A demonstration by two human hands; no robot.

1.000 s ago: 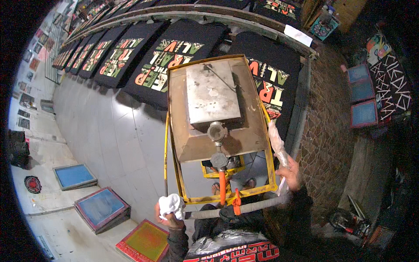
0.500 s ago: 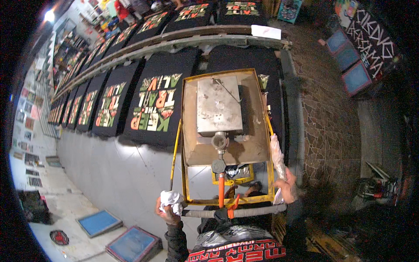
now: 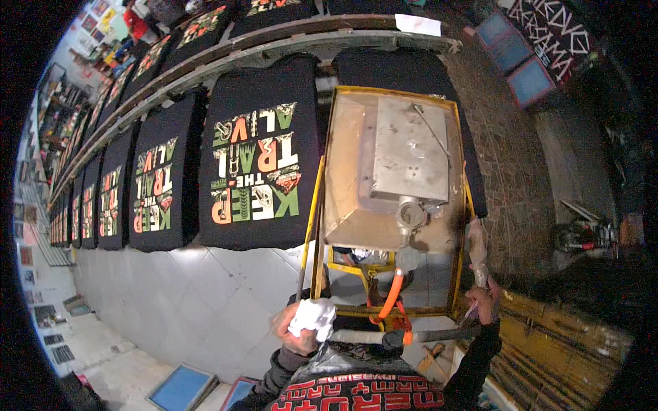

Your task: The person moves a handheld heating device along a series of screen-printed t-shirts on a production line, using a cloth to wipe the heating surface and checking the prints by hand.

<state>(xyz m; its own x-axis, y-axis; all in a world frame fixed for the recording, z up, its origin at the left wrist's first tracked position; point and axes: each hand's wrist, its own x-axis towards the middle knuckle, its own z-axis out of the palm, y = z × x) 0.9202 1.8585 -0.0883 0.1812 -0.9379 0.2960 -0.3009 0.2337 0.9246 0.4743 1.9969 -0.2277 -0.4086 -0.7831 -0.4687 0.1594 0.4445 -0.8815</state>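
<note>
A heater hood with a grey metal box (image 3: 411, 154) on a wide tan hood (image 3: 351, 171) sits in a yellow frame (image 3: 313, 253). It hangs over the end black shirt (image 3: 401, 68), mostly covering it. My left hand (image 3: 286, 326) is closed round the left handle, where a bunched white cloth (image 3: 315, 316) is wrapped. My right hand (image 3: 484, 305), slightly blurred, grips the right handle, which has a pale wrapping (image 3: 478, 250). A grey wrapped bar (image 3: 439, 335) crosses between my hands. An orange hose (image 3: 392, 298) bends down from the heater's valve.
Left of the heater, a row of black shirts (image 3: 257, 89) with colourful lettering runs into the distance. A rail (image 3: 260, 42) separates it from another row. Blue-meshed screens (image 3: 179, 389) lie lower left. Wooden slats (image 3: 548, 329) stand right. A person in red (image 3: 135, 26) is far off.
The heater and both my hands have moved right, uncovering the right edge of the neighbouring printed shirt. The view has shifted too. My hands keep hold of the handles.
</note>
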